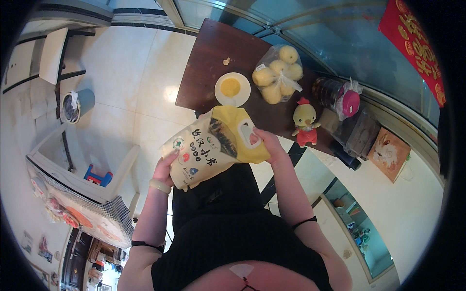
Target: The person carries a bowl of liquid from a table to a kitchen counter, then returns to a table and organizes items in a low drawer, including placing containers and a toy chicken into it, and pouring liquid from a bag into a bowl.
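A cream and yellow printed plastic grain bag is held tilted above my lap, between both hands. My left hand grips its lower left end, thumb on the front face. At the opposite, yellow end, my right hand holds the bag beside its white carry handle; a fingertip shows through the handle opening. Just beyond the bag, a white plate with a heap of yellow grain rests on the dark wooden table. A whitish utensil, perhaps a spoon, lies partly in the grain.
On the table are a clear bag of yellow round fruit, a plush chick, a large jar with a pink lid and a dark bottle. A lined bin stands on the floor at left, near a cloth-covered table.
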{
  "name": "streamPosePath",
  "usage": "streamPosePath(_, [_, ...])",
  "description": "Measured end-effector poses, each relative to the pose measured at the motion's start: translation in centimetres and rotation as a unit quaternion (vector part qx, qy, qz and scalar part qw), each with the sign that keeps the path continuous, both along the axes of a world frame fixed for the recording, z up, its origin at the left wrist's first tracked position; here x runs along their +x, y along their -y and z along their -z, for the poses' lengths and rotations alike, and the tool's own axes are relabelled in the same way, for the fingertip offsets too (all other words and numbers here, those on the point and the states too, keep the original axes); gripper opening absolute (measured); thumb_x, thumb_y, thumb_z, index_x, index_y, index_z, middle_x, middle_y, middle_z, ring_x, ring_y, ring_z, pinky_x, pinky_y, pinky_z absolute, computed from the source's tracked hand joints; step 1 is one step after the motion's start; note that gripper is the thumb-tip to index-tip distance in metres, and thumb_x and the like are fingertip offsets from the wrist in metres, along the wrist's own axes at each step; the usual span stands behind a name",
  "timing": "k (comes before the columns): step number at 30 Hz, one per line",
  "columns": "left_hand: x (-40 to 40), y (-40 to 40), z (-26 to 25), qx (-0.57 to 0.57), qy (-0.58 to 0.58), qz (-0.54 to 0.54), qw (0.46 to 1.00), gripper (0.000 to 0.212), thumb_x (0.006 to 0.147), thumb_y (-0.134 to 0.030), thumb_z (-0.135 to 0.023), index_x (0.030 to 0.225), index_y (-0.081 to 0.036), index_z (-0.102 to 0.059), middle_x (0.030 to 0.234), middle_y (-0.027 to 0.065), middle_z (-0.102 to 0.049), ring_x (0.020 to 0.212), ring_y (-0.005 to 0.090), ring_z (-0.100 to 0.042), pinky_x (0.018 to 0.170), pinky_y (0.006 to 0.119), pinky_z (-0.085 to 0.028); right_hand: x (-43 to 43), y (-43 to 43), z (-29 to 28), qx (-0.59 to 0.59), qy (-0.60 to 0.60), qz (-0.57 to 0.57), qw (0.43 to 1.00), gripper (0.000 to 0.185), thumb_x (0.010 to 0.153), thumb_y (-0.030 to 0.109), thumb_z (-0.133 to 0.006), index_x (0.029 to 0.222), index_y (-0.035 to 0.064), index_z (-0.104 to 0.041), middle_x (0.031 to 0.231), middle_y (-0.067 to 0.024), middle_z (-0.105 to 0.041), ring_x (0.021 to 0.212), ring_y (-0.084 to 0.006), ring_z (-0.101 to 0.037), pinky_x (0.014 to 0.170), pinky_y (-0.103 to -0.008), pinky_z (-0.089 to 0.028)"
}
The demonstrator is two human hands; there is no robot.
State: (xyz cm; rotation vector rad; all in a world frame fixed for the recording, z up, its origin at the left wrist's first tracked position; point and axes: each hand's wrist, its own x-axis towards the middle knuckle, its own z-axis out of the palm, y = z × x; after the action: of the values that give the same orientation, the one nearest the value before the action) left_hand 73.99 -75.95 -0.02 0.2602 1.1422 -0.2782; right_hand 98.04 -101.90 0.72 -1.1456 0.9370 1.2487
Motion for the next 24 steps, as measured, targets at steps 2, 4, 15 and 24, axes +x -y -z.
streamPosePath(2, [0.2,-0.1,-0.2,0.006,0.0,0.009,1.0,0.049,0.092,-0.026,-0.058,0.13,0.002,-0.046,0.119,0.0188,-0.061,0.106,0.029,-0.062,0.091,0.042,-0.052,-0.3,0.3,0.0,0.002,-0.004,0.009,1.0,0.022,0.095,0.025,-0.054,0.083,0.007,-0.054,0.074,-0.0005,-0.055,0.067,-0.0125,-0.055,0.064,-0.0266,-0.047])
streamPosePath(4, [0.2,-0.1,-0.2,0.008,-0.001,0.014,1.0,0.048,0.092,-0.026,-0.058,0.13,0.002,-0.046,0.12,0.0188,-0.06,0.106,0.0291,-0.062,0.091,0.042,-0.052,-0.6,0.5,0.0,0.022,-0.003,0.004,1.0,0.024,0.095,0.025,-0.054,0.08,0.0076,-0.053,0.073,-0.0007,-0.054,0.065,-0.0128,-0.055,0.063,-0.0269,-0.046])
streamPosePath(15, [1.0,-0.9,-0.8,-0.001,-0.004,0.016,1.0,0.049,0.089,-0.018,-0.061,0.13,0.002,-0.044,0.121,0.0182,-0.059,0.108,0.0289,-0.061,0.092,0.041,-0.052,-1.4,1.0,0.2,0.038,0.004,0.041,0.998,0.025,0.096,0.025,-0.054,0.077,0.0081,-0.052,0.071,-0.0009,-0.052,0.064,-0.0131,-0.053,0.062,-0.0277,-0.045])
streamPosePath(24, [1.3,-0.9,-1.0,0.013,-0.001,0.031,0.999,0.048,0.09,-0.018,-0.06,0.13,0.003,-0.045,0.119,0.0182,-0.06,0.105,0.0282,-0.063,0.09,0.041,-0.053,-2.4,3.0,2.6,0.046,-0.008,0.009,0.999,0.04,0.097,0.023,-0.049,0.128,-0.0035,-0.048,0.116,-0.015,-0.062,0.105,-0.0243,-0.062,0.091,-0.0368,-0.05])
